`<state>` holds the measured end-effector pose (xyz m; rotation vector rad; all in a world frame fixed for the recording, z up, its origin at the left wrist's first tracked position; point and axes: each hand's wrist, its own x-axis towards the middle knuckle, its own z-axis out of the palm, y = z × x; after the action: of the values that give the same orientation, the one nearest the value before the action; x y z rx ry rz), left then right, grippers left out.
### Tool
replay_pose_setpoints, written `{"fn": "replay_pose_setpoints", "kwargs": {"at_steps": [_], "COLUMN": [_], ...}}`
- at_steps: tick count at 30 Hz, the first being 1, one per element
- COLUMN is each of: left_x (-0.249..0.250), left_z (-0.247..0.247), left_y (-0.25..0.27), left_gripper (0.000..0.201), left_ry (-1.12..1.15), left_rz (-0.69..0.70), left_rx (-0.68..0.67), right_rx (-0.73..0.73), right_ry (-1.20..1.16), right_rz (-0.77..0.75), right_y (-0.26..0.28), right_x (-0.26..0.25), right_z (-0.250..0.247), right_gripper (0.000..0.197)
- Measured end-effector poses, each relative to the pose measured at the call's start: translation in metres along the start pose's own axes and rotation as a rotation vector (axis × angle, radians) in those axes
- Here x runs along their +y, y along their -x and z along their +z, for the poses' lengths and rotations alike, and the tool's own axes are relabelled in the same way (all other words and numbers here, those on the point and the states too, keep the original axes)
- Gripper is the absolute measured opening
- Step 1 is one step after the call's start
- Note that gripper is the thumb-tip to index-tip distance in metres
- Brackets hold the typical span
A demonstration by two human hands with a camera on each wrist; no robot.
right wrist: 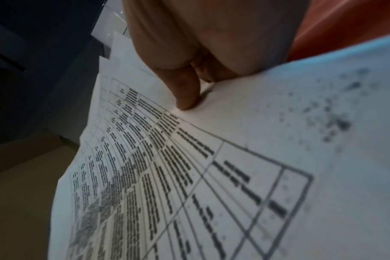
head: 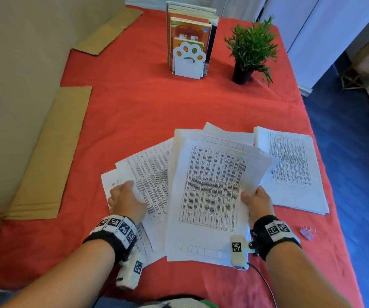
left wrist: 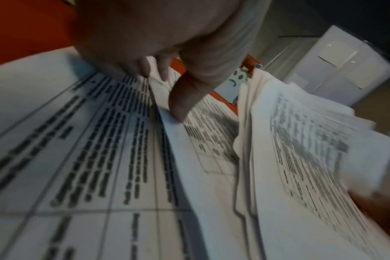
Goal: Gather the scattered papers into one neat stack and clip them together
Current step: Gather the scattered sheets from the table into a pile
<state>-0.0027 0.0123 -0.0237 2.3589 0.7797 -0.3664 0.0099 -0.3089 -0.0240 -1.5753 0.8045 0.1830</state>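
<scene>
Printed white sheets lie fanned over the red tablecloth (head: 134, 112). My right hand (head: 251, 195) grips a lifted bundle of papers (head: 212, 187) at its right edge; the thumb (right wrist: 186, 98) lies on the top sheet and the other fingers are hidden beneath. My left hand (head: 127, 194) is on the left-hand sheets (head: 154, 174), with thumb (left wrist: 178, 107) and fingers pinching the raised edge of one sheet (left wrist: 165, 112). A further stack of papers (head: 290, 172) lies flat at the right. A small pink binder clip (head: 307, 232) sits on the cloth just right of my right wrist.
A white paw-shaped bookend with books (head: 189, 61) and a potted plant (head: 250, 47) stand at the far side. Cardboard pieces (head: 52, 152) lie along the left. The table's right edge (head: 325, 152) drops to a blue floor.
</scene>
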Motion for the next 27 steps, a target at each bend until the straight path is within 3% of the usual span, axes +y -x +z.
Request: {"fn": "replay_pose_setpoints", "kwargs": {"at_steps": [4,8,11,12,14,16,17,19,22,27], "left_x": [0.007,0.01,0.005,0.003,-0.001,-0.005,-0.007,-0.011,-0.016,-0.006], "left_z": [0.005,0.007,0.006,0.004,0.0,-0.002,-0.004,-0.008,-0.013,-0.013], "left_y": [0.008,0.01,0.012,0.013,0.014,0.012,0.011,0.011,0.009,0.0], "left_gripper": [0.08,0.076,0.074,0.074,0.074,0.071,0.07,0.076,0.081,0.064], "left_ry": [-0.1,0.008,0.036,0.041,0.04,-0.008,-0.073,-0.151,0.028,0.334], "left_rz": [0.133,0.197,0.265,0.285,0.332,0.359,0.327,0.113,-0.099,-0.038], "left_rx": [-0.093,-0.137,-0.16,-0.175,-0.202,-0.135,-0.06,0.059,0.121,0.111], "right_rx": [-0.082,-0.089,-0.098,-0.115,-0.154,-0.194,-0.2,-0.162,-0.124,-0.181], "right_ry": [0.056,0.145,0.247,0.267,0.29,0.313,0.33,0.344,0.325,0.238], "right_rz": [0.006,-0.054,-0.102,-0.106,-0.09,-0.078,-0.093,-0.125,-0.123,-0.093], "right_y": [0.009,0.017,0.019,0.018,0.015,0.015,0.019,0.025,0.025,0.018], "right_x": [-0.006,-0.006,-0.004,-0.004,-0.002,-0.004,-0.008,-0.015,-0.015,-0.013], "right_z": [0.014,0.035,0.046,0.049,0.053,0.056,0.056,0.054,0.05,0.047], "right_gripper": [0.021,0.02,0.008,0.011,0.034,0.042,0.032,0.019,0.023,0.044]}}
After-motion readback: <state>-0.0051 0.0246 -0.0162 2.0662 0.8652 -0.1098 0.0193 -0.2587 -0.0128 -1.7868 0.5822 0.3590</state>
